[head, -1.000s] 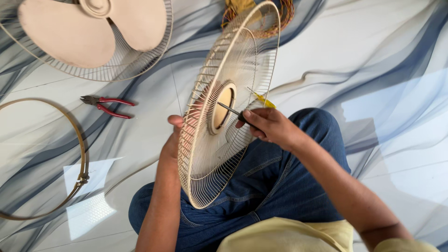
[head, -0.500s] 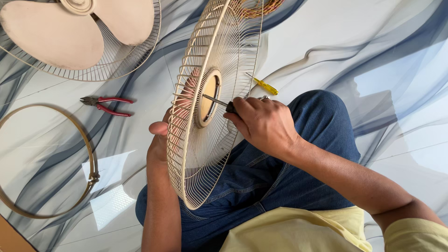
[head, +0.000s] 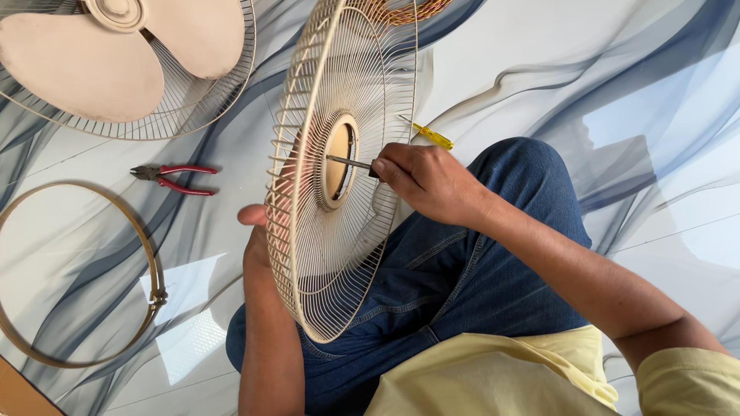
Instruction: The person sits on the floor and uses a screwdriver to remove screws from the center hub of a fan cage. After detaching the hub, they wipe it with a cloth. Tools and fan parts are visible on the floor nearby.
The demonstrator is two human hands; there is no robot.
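Observation:
I hold a cream wire fan guard [head: 339, 254] upright on edge above my lap. My left hand [head: 258, 231] is behind it, gripping its far side, mostly hidden by the wires. My right hand [head: 424, 181] is closed on a screwdriver [head: 351, 162] whose metal shaft points into the round centre plate [head: 339, 158] of the guard. A second, yellow-handled screwdriver [head: 430, 135] lies on the floor just beyond my right hand.
Red-handled pliers [head: 176, 178] lie on the marbled floor to the left. A fan blade [head: 116, 54] rests in another wire guard [head: 223, 100] at top left. A thin metal rim ring [head: 150, 266] lies at left. My knee in blue jeans [head: 524, 192] is at right.
The guard has come closer and more upright in view. My right hand has shifted along with the screwdriver, its tip still at the centre plate.

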